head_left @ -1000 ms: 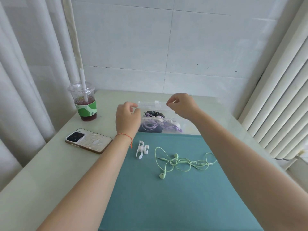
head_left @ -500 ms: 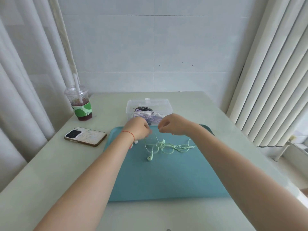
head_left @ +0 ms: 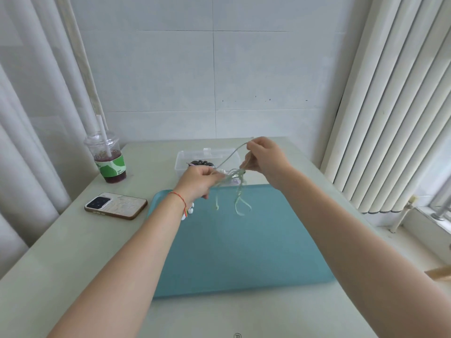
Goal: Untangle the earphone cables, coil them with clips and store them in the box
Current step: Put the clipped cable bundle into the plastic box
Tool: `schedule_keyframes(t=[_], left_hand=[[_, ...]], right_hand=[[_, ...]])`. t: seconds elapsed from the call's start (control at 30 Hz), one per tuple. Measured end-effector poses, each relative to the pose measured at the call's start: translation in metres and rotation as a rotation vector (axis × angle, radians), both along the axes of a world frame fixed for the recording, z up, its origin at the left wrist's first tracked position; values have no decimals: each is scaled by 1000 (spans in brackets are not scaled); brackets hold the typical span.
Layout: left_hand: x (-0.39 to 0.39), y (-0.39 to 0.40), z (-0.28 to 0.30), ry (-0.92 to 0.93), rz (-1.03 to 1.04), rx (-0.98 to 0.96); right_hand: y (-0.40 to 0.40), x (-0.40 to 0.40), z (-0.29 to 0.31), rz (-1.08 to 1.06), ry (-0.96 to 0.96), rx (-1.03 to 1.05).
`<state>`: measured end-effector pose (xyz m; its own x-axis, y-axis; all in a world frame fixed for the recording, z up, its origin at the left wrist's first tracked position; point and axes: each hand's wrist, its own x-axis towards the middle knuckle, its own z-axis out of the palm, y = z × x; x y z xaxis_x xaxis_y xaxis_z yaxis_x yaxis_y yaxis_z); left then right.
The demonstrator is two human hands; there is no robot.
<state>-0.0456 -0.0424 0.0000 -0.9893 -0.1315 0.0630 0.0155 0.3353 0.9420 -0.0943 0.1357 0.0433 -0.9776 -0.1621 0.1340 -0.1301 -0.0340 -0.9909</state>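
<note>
both hands pinch the green earphone cable, lifted above the teal mat just before the box: left hand at the tangle, right hand drawing one strand up. better to pull slowly, letting loops fall free rather than tighten.

Two bare hands lift a tangled pale green earphone cable above a teal mat; the left hand pinches the bunch low, the right hand pinches a strand higher; loose loops dangle between them; a clear plastic box sits behind, holding dark and purple items; a white clip lies under the left wrist; a phone and an iced drink cup stand left on the pale table.
</note>
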Motion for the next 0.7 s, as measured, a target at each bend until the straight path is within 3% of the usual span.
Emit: schedule_keyframes(t=[0.13, 0.27, 0.37, 0.53, 0.6, 0.7], left_hand=[[1, -5, -4, -8, 71, 6], [1, -7, -5, 14, 75, -38], [1, -5, -5, 42, 100, 71], [0, -6, 0, 69, 234, 361], [0, -2, 2, 74, 237, 422], [2, 7, 10, 78, 77, 535]], right_hand=[[6, -2, 9, -62, 0, -54], [4, 2, 11, 17, -66, -179], [12, 3, 8, 53, 16, 110], [33, 5, 8, 15, 247, 935], [37, 6, 4, 19, 272, 1053], [39, 3, -2, -142, 248, 982]])
